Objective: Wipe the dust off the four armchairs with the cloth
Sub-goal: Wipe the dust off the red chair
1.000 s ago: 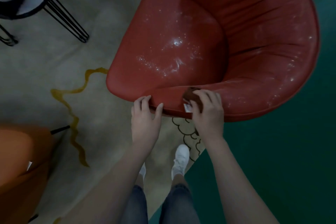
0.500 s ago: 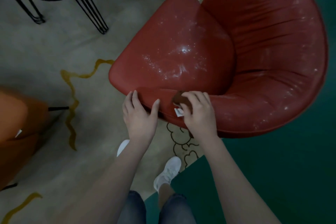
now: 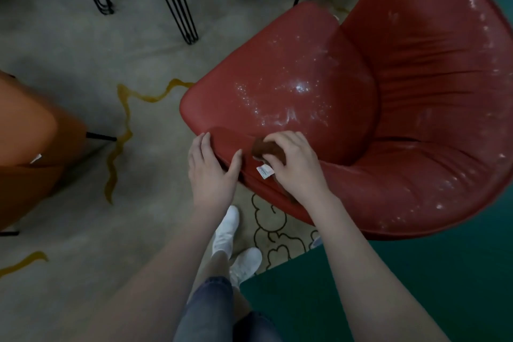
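Moved: right hand [image 3: 295, 165] and cloth [image 3: 266, 148] slid nearer the left hand [image 3: 211, 168] along the red armchair [image 3: 305, 86] rim
Right hand: fingers curled over the cloth, pressing it down
Left hand: fingers straight, resting on the rim, thumb just beside the cloth
Farther left: orange armchair [image 3: 30, 141]

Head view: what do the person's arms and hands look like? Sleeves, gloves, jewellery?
Both forearms are uncovered as far as the frame shows, with no sleeve edge in view. The left hand and right hand have no gloves, and no watch, ring or band is visible. Lower down the person wears blue jeans and white shoes.
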`<control>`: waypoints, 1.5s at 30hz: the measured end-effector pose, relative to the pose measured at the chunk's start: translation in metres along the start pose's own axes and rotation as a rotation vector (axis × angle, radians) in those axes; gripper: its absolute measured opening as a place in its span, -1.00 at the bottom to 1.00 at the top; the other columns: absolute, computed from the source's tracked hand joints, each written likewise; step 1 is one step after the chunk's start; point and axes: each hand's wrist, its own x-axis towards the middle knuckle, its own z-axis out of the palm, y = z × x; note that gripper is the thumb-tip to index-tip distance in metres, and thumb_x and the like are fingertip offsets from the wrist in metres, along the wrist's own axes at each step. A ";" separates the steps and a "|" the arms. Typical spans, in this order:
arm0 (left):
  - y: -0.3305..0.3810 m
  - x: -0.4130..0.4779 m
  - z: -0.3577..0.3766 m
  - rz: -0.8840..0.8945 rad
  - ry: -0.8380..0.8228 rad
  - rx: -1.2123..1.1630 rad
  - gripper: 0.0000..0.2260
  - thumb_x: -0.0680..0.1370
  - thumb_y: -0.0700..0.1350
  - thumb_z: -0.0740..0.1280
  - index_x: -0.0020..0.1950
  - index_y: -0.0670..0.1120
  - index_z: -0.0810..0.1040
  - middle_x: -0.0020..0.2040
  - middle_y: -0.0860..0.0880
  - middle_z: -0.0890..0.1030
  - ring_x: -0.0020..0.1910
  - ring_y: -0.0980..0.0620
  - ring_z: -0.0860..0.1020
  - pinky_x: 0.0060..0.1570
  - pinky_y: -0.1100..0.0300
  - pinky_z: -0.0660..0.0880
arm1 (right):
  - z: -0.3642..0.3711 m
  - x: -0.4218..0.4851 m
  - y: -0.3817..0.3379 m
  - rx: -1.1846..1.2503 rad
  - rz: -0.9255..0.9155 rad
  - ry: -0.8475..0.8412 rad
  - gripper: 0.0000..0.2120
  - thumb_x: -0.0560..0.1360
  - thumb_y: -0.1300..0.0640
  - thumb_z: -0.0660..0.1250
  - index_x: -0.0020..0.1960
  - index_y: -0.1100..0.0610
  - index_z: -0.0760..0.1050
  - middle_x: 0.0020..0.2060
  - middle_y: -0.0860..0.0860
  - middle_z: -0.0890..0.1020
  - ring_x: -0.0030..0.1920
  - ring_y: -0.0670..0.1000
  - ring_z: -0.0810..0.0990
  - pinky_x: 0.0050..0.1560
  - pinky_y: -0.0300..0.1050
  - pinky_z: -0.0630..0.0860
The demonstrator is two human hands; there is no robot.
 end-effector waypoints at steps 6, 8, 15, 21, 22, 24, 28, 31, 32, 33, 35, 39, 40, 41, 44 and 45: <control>0.003 0.001 0.002 -0.044 -0.006 -0.054 -0.36 0.59 0.12 0.30 0.55 -0.16 0.20 0.54 -0.10 0.21 0.53 -0.05 0.16 0.51 -0.05 0.14 | -0.014 -0.005 0.031 -0.040 0.072 -0.032 -0.78 0.50 0.23 0.39 0.14 0.08 0.56 0.02 -0.03 0.59 0.05 -0.01 0.44 0.04 -0.26 0.28; 0.008 0.000 0.003 -0.075 -0.006 -0.090 -0.36 0.60 0.09 0.29 0.57 -0.16 0.15 0.57 -0.09 0.16 0.55 -0.04 0.11 0.52 -0.06 0.12 | -0.016 0.000 0.030 -0.021 0.088 -0.033 -0.79 0.50 0.23 0.40 0.12 0.06 0.56 0.00 -0.04 0.59 0.03 -0.02 0.44 0.01 -0.31 0.25; 0.028 -0.002 0.014 -0.220 0.077 -0.165 -0.32 0.61 -0.02 0.29 0.61 -0.15 0.01 0.62 -0.07 -0.01 0.59 -0.01 0.00 0.55 -0.01 0.03 | -0.004 0.045 0.004 0.108 -0.046 -0.105 -0.79 0.51 0.23 0.39 0.13 0.10 0.53 0.06 -0.07 0.57 0.09 -0.04 0.45 0.06 -0.37 0.25; 0.046 -0.010 0.031 -0.362 0.231 -0.317 -0.31 0.62 -0.09 0.30 0.61 -0.12 -0.05 0.60 -0.07 0.05 0.57 0.02 0.03 0.54 0.12 0.01 | 0.006 0.070 0.019 0.248 -0.123 -0.230 -0.80 0.52 0.22 0.38 0.13 0.10 0.52 0.06 -0.07 0.57 0.12 -0.03 0.51 0.16 -0.14 0.44; 0.049 -0.012 0.035 -0.391 0.267 -0.349 -0.32 0.62 -0.09 0.29 0.61 -0.11 -0.04 0.60 -0.06 0.08 0.56 0.04 0.05 0.53 0.13 0.03 | 0.007 0.073 0.023 0.272 -0.145 -0.245 -0.81 0.52 0.22 0.38 0.13 0.10 0.52 0.05 -0.06 0.57 0.11 -0.02 0.52 0.15 -0.09 0.46; 0.055 -0.014 0.042 -0.451 0.340 -0.408 -0.35 0.63 -0.08 0.28 0.61 -0.08 0.00 0.58 -0.03 0.14 0.55 0.06 0.10 0.52 0.13 0.06 | 0.009 0.080 0.030 0.309 -0.187 -0.248 -0.82 0.52 0.22 0.37 0.11 0.11 0.51 0.02 -0.04 0.57 0.09 0.00 0.53 0.14 -0.03 0.48; 0.067 -0.014 0.053 -0.509 0.473 -0.433 -0.44 0.63 -0.12 0.27 0.59 -0.09 0.13 0.54 -0.03 0.24 0.52 0.06 0.20 0.51 0.14 0.13 | 0.018 0.090 0.039 0.362 -0.278 -0.276 -0.81 0.51 0.23 0.37 0.12 0.13 0.52 0.03 -0.02 0.57 0.10 0.01 0.53 0.17 -0.01 0.48; 0.070 -0.010 0.060 -0.513 0.559 -0.385 -0.47 0.62 -0.16 0.27 0.56 -0.14 0.19 0.51 -0.08 0.31 0.50 0.01 0.25 0.51 0.08 0.17 | 0.027 0.094 0.042 0.370 -0.399 -0.309 -0.79 0.49 0.22 0.38 0.12 0.14 0.54 0.04 -0.02 0.58 0.10 0.04 0.53 0.17 -0.06 0.46; 0.069 -0.009 0.061 -0.505 0.577 -0.355 -0.47 0.61 -0.16 0.28 0.55 -0.16 0.21 0.50 -0.10 0.33 0.49 -0.01 0.27 0.50 0.06 0.18 | 0.030 0.096 0.043 0.365 -0.428 -0.326 -0.79 0.49 0.21 0.38 0.13 0.14 0.54 0.04 -0.02 0.59 0.09 0.05 0.53 0.16 -0.08 0.45; 0.068 -0.009 0.063 -0.503 0.584 -0.328 -0.47 0.61 -0.16 0.28 0.55 -0.16 0.22 0.50 -0.10 0.34 0.49 -0.01 0.28 0.50 0.07 0.18 | 0.032 0.098 0.045 0.359 -0.454 -0.348 -0.79 0.49 0.21 0.37 0.13 0.15 0.54 0.04 -0.02 0.59 0.09 0.05 0.52 0.16 -0.09 0.44; 0.070 -0.010 0.063 -0.514 0.571 -0.295 -0.47 0.62 -0.13 0.27 0.56 -0.13 0.20 0.51 -0.07 0.32 0.49 0.03 0.26 0.47 0.22 0.14 | 0.036 0.102 0.049 0.371 -0.493 -0.369 -0.79 0.50 0.21 0.37 0.14 0.16 0.54 0.04 -0.01 0.58 0.10 0.06 0.53 0.17 -0.09 0.44; 0.071 -0.010 0.063 -0.530 0.563 -0.243 -0.48 0.63 -0.09 0.25 0.57 -0.07 0.18 0.52 0.00 0.30 0.48 0.10 0.25 0.36 0.38 0.10 | 0.046 0.114 0.057 0.420 -0.520 -0.384 -0.80 0.50 0.23 0.34 0.13 0.17 0.54 0.02 -0.02 0.55 0.09 0.05 0.54 0.15 -0.14 0.44; 0.071 -0.010 0.063 -0.534 0.564 -0.233 -0.48 0.63 -0.08 0.26 0.57 -0.06 0.19 0.51 0.01 0.31 0.47 0.10 0.25 0.37 0.36 0.11 | 0.051 0.118 0.060 0.424 -0.516 -0.386 -0.79 0.51 0.24 0.34 0.13 0.17 0.54 0.02 -0.02 0.55 0.08 0.05 0.54 0.14 -0.15 0.44; 0.072 -0.010 0.063 -0.539 0.565 -0.225 -0.48 0.63 -0.08 0.26 0.57 -0.05 0.19 0.51 0.01 0.31 0.47 0.10 0.26 0.38 0.34 0.12 | 0.056 0.123 0.064 0.427 -0.506 -0.392 -0.79 0.51 0.24 0.34 0.14 0.17 0.54 0.02 -0.01 0.55 0.08 0.05 0.54 0.13 -0.15 0.44; 0.073 -0.009 0.064 -0.550 0.569 -0.204 -0.48 0.63 -0.05 0.25 0.57 -0.02 0.18 0.51 0.05 0.31 0.47 0.11 0.26 0.40 0.29 0.15 | 0.076 0.139 0.077 0.443 -0.475 -0.412 -0.79 0.50 0.27 0.35 0.13 0.16 0.54 0.00 0.02 0.55 0.04 0.01 0.53 0.08 -0.23 0.41; 0.073 -0.009 0.064 -0.561 0.568 -0.199 -0.47 0.63 -0.04 0.25 0.58 0.01 0.17 0.51 0.06 0.30 0.47 0.13 0.26 0.39 0.30 0.15 | 0.084 0.143 0.083 0.445 -0.465 -0.421 -0.80 0.50 0.28 0.35 0.12 0.17 0.54 -0.01 0.03 0.56 0.02 0.00 0.52 0.05 -0.29 0.39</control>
